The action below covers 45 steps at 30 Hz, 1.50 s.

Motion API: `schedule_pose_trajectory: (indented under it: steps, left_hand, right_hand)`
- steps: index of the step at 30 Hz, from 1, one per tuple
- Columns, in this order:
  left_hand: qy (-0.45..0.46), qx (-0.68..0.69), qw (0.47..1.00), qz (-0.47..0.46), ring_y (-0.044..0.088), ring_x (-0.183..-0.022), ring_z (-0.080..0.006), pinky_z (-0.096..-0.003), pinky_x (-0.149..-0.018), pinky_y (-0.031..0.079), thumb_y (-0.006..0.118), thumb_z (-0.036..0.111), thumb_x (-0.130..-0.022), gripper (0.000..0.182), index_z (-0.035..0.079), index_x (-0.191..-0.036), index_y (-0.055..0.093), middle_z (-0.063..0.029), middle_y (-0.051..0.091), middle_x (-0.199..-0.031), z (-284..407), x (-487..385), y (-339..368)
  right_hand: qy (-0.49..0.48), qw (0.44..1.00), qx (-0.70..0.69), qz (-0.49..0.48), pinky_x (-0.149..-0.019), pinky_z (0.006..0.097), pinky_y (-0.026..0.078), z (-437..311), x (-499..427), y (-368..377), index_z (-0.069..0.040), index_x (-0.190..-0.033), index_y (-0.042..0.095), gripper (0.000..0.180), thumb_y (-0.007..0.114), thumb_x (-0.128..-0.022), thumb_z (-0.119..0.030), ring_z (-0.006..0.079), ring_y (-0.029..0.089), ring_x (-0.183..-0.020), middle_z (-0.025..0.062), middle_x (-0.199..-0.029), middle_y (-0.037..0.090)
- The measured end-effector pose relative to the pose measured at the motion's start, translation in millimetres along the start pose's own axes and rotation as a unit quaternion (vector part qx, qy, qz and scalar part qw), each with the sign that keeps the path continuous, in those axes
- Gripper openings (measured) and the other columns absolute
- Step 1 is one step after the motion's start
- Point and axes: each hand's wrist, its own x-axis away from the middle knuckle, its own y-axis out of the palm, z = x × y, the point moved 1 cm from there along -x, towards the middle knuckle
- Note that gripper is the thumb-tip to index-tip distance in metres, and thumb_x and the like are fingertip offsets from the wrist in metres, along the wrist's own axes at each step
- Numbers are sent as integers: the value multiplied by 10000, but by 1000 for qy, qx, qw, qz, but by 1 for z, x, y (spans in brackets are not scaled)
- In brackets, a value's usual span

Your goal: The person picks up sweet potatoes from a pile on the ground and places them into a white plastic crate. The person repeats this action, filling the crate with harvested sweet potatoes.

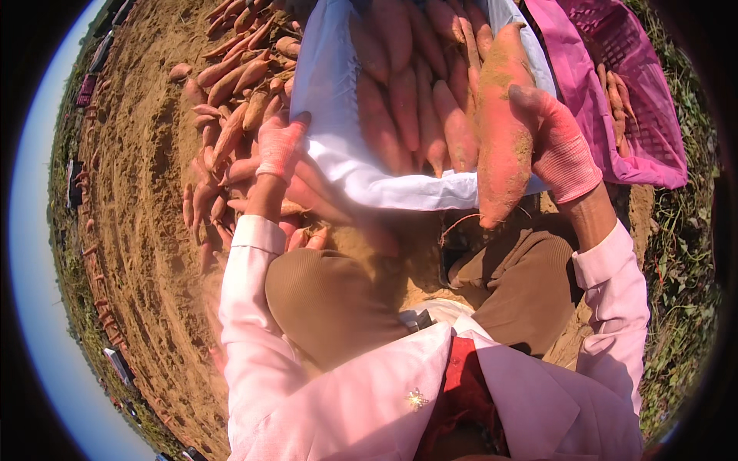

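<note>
A large sweet potato [503,138], partly coated in soil, is in my right hand [559,141], upright in the picture over the right part of a lined crate. White cloth-like lining [380,187] covers the crate's rim, and many sweet potatoes [403,104] lie lengthwise inside. My left hand [282,141], in a pink knit glove with dark fingertips, is at the lining's left edge, above the heap of loose sweet potatoes [230,127]. Whether its fingers grip the lining or a sweet potato, I cannot tell. The right hand wears a similar glove.
To the right of the white-lined crate stands a crate with pink lining [634,167], holding several thin sweet potatoes [617,106]. Leafy vines [683,242] border the right side. Furrowed soil [144,230] stretches leftward, with rows of sweet potatoes and distant crates [118,364].
</note>
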Motion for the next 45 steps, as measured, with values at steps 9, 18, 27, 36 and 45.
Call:
schedule_pose_trajectory:
  steps: [9, 18, 27, 36, 45]
  left_hand:
    - [15, 128, 992, -19, 559, -613, -116, -287, -586, 465, 702, 228, -867, 265, -21, -954, 678, -49, 657, -736, 7, 22, 3]
    - [90, 143, 986, -8, 631, -741, -148, -277, -718, 497, 672, 193, -870, 313, -2, -1114, 665, -76, 712, -898, -21, 23, -13]
    - [-29, 295, 955, -24, 622, -792, -127, -250, -704, 510, 646, 146, -936, 335, -24, -1220, 602, -84, 685, -976, -120, 139, -62]
    - [-140, 354, 922, -71, 647, -967, -167, -264, -825, 520, 640, 122, -913, 343, -39, -1214, 603, -134, 652, -1147, -173, 222, -51]
    - [-59, 232, 965, 105, 621, -1089, -201, -307, -961, 479, 607, 92, -912, 332, -35, -1218, 601, -148, 665, -1159, -227, 157, -100]
  right_hand:
    - [-29, 997, 73, 28, -991, 359, 476, 21, -110, 39, -10, -1167, 633, 471, 706, -868, -366, 237, 614, -1087, 135, -1139, 657]
    - [85, 797, 577, 159, -1050, 411, 396, 131, -120, 79, 79, -1284, 525, 778, 466, -934, -613, 421, 499, -1270, 322, -1299, 544]
    - [-77, 775, 599, 188, -1010, 363, 434, 139, -156, 56, -52, -1493, 336, 813, 559, -895, -555, 390, 531, -1245, 264, -1350, 540]
    - [-54, 689, 701, 173, -1098, 396, 371, 123, -175, 41, -89, -1515, 295, 835, 490, -894, -611, 403, 457, -1330, 277, -1413, 480]
    - [-436, 675, 592, 54, -1097, 331, 341, 159, -20, 120, 4, -1300, 562, 384, 605, -934, -105, 316, 533, -1242, 156, -1253, 603]
